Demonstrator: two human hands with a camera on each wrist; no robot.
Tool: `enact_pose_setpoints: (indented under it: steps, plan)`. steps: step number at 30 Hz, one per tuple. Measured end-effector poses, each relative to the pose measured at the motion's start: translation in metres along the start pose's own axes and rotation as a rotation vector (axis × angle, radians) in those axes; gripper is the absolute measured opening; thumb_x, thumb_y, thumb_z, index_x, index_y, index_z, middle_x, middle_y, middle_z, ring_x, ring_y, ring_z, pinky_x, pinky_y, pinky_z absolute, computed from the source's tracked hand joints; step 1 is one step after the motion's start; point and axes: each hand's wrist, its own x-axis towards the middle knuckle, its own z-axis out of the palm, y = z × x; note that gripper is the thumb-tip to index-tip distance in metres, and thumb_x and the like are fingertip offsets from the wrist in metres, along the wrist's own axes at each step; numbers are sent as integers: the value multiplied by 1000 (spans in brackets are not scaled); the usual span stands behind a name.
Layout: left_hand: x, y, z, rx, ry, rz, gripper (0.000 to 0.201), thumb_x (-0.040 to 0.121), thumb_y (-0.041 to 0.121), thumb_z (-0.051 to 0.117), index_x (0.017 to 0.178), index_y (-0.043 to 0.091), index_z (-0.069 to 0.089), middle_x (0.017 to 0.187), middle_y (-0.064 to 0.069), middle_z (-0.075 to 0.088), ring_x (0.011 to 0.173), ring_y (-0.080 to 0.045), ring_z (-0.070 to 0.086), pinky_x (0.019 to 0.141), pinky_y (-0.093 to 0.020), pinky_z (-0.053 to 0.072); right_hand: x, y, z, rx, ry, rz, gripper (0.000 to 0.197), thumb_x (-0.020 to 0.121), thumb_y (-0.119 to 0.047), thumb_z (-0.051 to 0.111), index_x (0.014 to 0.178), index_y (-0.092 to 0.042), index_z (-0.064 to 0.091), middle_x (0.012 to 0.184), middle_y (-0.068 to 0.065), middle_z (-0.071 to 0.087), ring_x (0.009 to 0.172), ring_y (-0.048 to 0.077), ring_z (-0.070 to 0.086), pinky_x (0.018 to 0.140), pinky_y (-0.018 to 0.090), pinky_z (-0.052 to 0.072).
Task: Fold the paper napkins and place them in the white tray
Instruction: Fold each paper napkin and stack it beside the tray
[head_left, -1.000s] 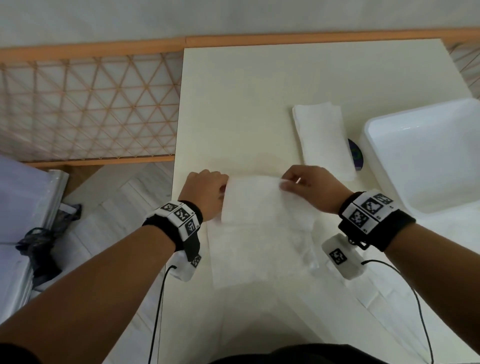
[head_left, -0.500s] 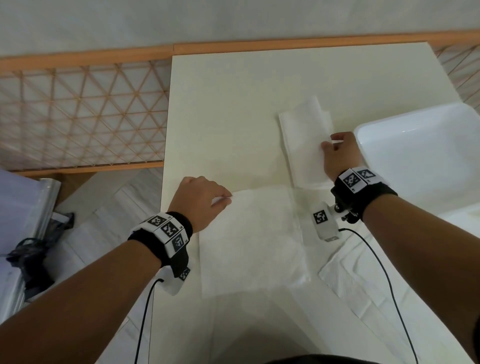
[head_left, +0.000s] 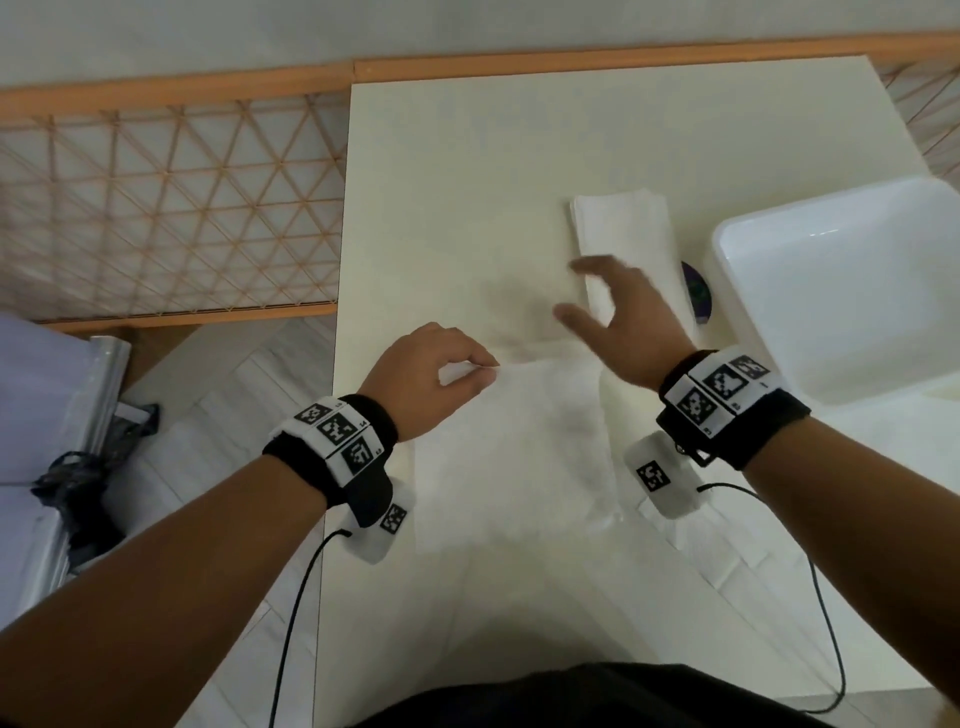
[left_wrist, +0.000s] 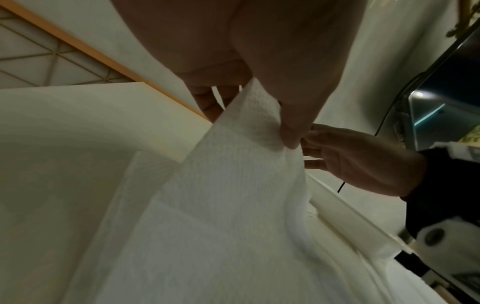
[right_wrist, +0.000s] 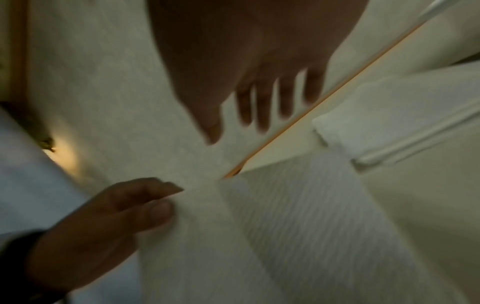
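A white paper napkin lies spread on the cream table in front of me. My left hand pinches its far left corner between thumb and fingers; the left wrist view shows that napkin lifted at the pinch by the left hand. My right hand hovers with fingers spread above the napkin's far right corner, holding nothing, blurred by motion. A stack of folded napkins lies just beyond it. The white tray stands at the right.
A dark round disc peeks out between the folded stack and the tray. More unfolded napkins lie under my right forearm. An orange-framed lattice fence runs along the table's left side, with floor below.
My right hand left the folded stack by the tray and came back left toward the spread napkin, now open. The left hand kept its pinch on the corner.
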Motion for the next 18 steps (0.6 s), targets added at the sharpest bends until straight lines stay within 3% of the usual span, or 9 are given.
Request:
enact_pose_setpoints:
  steps: [2,5,9,14,18]
  plan:
    - [-11,4,-4,-36,-7,38,10,86,31,69,95,27,73,96,16,70,96,-4,58,86,-24,46,-23,-19,2,34,-255,-162,48,85,-54,56,125,-26,56,128,-11,58,115,7,51,104,32,36]
    - [-33,6,-4,-27,-55,135,12,85,35,68,92,27,75,100,16,71,99,-5,60,89,-28,47,-51,-21,13,-65,-417,-262,47,86,-63,46,116,-30,63,118,-17,63,104,2,55,103,28,31]
    - [-64,-3,11,8,-177,157,18,83,42,64,90,29,75,107,16,70,109,-2,58,94,-29,45,-82,-7,26,-135,-438,-267,41,89,-58,44,111,-31,64,107,-14,66,95,10,59,94,36,42]
    - [-88,-14,27,62,-227,133,14,81,38,68,86,28,76,110,18,69,114,2,51,97,-21,38,-108,-5,38,-80,-399,-205,26,93,-44,52,111,-31,65,107,-16,65,96,10,56,89,32,43]
    - [-93,-16,27,98,-277,104,18,77,42,74,89,29,75,114,18,67,118,4,46,100,-18,33,-112,-5,52,-84,-286,-173,23,93,-34,52,111,-27,65,110,-7,64,98,16,54,88,35,45]
